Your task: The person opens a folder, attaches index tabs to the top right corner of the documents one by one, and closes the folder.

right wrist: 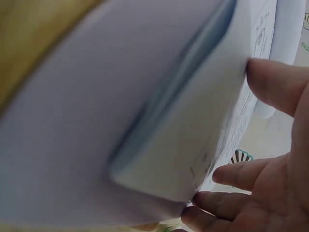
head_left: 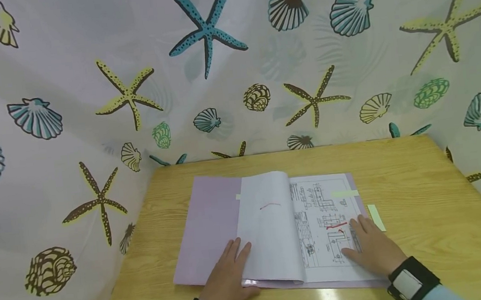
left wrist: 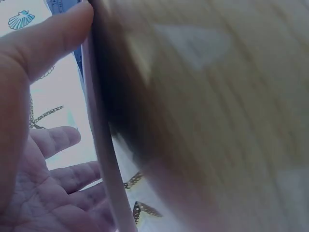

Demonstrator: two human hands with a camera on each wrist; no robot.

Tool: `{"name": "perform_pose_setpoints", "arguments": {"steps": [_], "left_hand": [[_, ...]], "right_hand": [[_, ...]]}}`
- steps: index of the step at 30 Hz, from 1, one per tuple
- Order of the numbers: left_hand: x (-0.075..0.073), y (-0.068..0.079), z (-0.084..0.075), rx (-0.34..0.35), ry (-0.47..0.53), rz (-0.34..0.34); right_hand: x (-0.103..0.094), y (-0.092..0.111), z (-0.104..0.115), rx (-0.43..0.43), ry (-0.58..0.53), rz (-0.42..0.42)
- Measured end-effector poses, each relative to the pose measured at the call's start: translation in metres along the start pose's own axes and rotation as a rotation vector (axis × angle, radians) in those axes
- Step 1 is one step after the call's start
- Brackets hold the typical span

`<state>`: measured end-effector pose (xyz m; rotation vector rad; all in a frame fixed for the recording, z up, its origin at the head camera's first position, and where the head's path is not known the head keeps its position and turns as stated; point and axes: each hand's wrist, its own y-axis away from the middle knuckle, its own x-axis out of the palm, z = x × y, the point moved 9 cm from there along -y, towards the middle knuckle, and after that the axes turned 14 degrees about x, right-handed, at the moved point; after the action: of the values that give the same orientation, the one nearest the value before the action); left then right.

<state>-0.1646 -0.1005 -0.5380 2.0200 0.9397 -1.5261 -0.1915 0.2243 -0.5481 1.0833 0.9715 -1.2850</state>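
Note:
A purple folder (head_left: 212, 220) lies spread on the table in the head view. On its left part a blank white page (head_left: 270, 234) with a small red mark curves up toward the spine. To the right is a page of technical drawings (head_left: 317, 253) with red pen strokes. My left hand (head_left: 230, 276) rests at the folder's lower edge, fingers extended over the cover and white page, thumb near the edge. My right hand (head_left: 373, 246) touches the drawing page's right side with fingers spread. In the right wrist view, the fingertips (right wrist: 227, 205) meet the sheets' edge.
A pale green strip (head_left: 376, 217) lies on the wooden table (head_left: 427, 190) just right of the folder. Another pale strip (head_left: 344, 193) crosses the drawing page. A curtain (head_left: 232, 64) printed with shells and starfish hangs behind and beside the table.

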Motion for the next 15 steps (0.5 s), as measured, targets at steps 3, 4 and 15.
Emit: {"name": "perform_pose_setpoints", "arguments": {"steps": [3,4,15], "left_hand": [[0.005,0.000,0.001,-0.015,0.029,0.011],[0.006,0.000,0.002,-0.019,0.037,0.015],[0.015,0.003,0.006,-0.038,0.070,0.031]], "right_hand": [[0.001,0.001,0.000,0.002,0.003,-0.001],[0.001,0.001,0.000,0.001,0.005,-0.002],[-0.007,0.004,0.006,-0.008,0.010,-0.021]]}}
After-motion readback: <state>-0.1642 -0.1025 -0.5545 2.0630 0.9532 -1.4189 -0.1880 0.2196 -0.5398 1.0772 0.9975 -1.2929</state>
